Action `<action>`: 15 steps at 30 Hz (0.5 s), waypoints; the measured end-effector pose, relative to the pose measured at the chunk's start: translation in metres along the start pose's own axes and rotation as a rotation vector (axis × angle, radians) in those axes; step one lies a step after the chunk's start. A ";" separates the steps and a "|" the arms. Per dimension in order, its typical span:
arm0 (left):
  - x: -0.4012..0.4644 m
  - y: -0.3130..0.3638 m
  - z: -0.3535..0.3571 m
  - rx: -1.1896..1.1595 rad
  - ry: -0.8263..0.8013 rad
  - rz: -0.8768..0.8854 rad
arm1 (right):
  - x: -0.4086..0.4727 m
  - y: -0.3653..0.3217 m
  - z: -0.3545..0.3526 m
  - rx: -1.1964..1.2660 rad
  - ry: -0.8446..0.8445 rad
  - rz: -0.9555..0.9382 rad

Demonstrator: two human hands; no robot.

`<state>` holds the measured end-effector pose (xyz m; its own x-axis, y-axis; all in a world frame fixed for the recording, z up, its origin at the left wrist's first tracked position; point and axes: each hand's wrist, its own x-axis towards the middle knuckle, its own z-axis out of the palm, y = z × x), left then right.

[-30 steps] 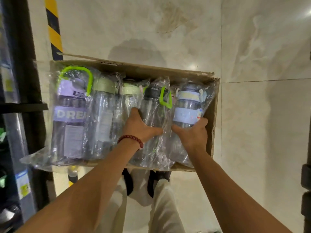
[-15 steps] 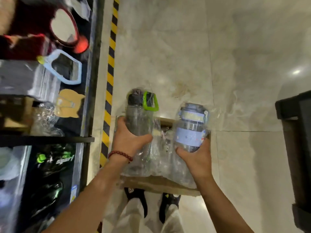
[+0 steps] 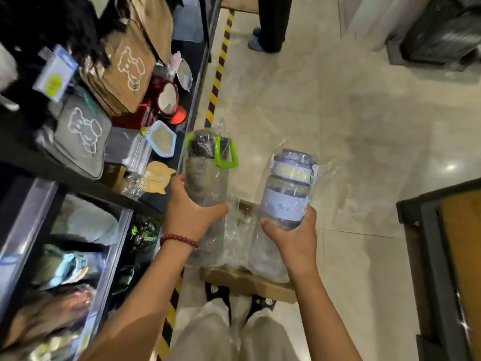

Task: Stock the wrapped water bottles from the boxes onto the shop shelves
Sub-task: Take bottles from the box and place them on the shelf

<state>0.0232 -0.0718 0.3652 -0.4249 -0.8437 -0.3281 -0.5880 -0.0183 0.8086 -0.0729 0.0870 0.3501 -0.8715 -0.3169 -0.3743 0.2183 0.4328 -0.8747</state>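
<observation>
The head camera looks down an aisle at two bare forearms, each hand holding up one wrapped bottle above a cardboard box [image 3: 247, 282] that sits on the floor in front of the person's feet.

The left hand [image 3: 188, 212], with a dark red bead bracelet [image 3: 179, 240] on its wrist, curls round the lower body of the tall bottle [image 3: 205, 173]. This bottle is clear and smoky-looking, with a black cap and a bright green loop handle at its top, all inside a loose, crinkled clear plastic bag. It stands roughly upright, close to the front edge of the shelves [image 3: 104, 188] on the person's left.

The right hand [image 3: 294, 238] cups the short bottle [image 3: 289, 188] from below, thumb on the near side and fingers wrapped up the far side. This bottle is squat and wide — a clear body with a pale purple band round its middle, a purple lid and a pale yellow ring beneath the lid. Its clear bag hangs down past the hand toward the box. It tilts slightly to the right and is held apart from the tall bottle.

More crumpled clear plastic shows between the two hands, inside the box.

The shelves carry brown and grey pouches with bear outlines, small mirrors and other wrapped goods — the lower tiers are blurred. A yellow-and-black striped tape [image 3: 217, 71] runs along the pale tiled floor [image 3: 338, 126] at the shelf foot. Farther up the aisle stand another person's legs [image 3: 270, 24].
</observation>
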 end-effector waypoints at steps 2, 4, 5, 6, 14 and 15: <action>-0.017 0.005 -0.016 -0.017 0.007 -0.008 | -0.019 -0.011 -0.003 -0.012 -0.001 0.006; -0.035 0.009 -0.030 -0.027 0.016 -0.007 | -0.035 -0.019 -0.007 -0.043 -0.013 0.009; -0.045 0.010 -0.037 -0.034 0.027 -0.007 | -0.044 -0.022 -0.010 -0.060 -0.030 0.013; -0.054 0.011 -0.042 -0.041 0.040 -0.010 | -0.052 -0.024 -0.013 -0.076 -0.051 0.014; -0.118 0.008 -0.056 -0.128 0.207 -0.046 | -0.068 -0.048 -0.031 -0.178 -0.244 -0.145; -0.123 0.010 -0.057 -0.146 0.241 -0.054 | -0.066 -0.053 -0.033 -0.182 -0.276 -0.184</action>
<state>0.1095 0.0012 0.4415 -0.2100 -0.9422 -0.2612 -0.4925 -0.1288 0.8607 -0.0415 0.1125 0.4311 -0.7325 -0.6078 -0.3065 -0.0340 0.4824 -0.8753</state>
